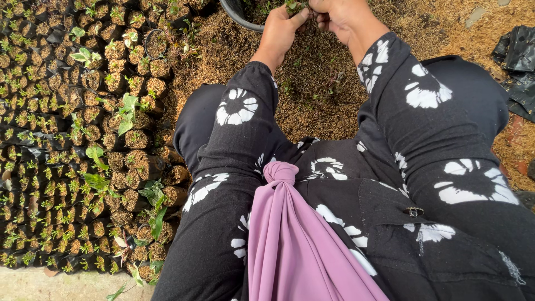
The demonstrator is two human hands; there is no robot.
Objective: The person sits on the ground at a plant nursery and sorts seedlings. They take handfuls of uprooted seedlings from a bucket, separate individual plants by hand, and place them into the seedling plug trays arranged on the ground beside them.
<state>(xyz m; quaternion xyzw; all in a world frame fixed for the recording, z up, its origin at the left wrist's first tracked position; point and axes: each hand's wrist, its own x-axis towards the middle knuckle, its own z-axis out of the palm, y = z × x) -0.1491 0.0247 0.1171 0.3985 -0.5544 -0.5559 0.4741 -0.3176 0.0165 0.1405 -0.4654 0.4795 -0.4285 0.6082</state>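
- Nearest the camera, a knotted mauve cloth (295, 234) is seen hanging down over the lap, flanked by black sleeves with white flower prints (434, 145).
- At far left, rows of small black nursery bags (61, 134) filled with soil are packed tightly together; most carry a small green seedling (128, 111). Along the bottom left edge, a strip of pale concrete (44, 284) is noted.
- Between the bags and the knees, the ground is covered by brown fibrous husk (312, 95), with a few tiny green sprouts scattered in it.
- At top centre, a black round tub (237, 14) is seen partly cut off by the frame edge; its rim lies on the husk.
- The left hand (278, 28) is held at the tub's rim, fingers curled and thumb pressed toward them, pinching the stem end of a small green plantlet (292, 6).
- The right hand (334, 17) is placed just beside the left, touching it, fingers bent inward around the same plantlet; the fingertips are cut off by the frame, so its exact hold cannot be told.
- At far right, crumpled empty black plastic bags (518, 61) lie on the husk, well apart from both hands.
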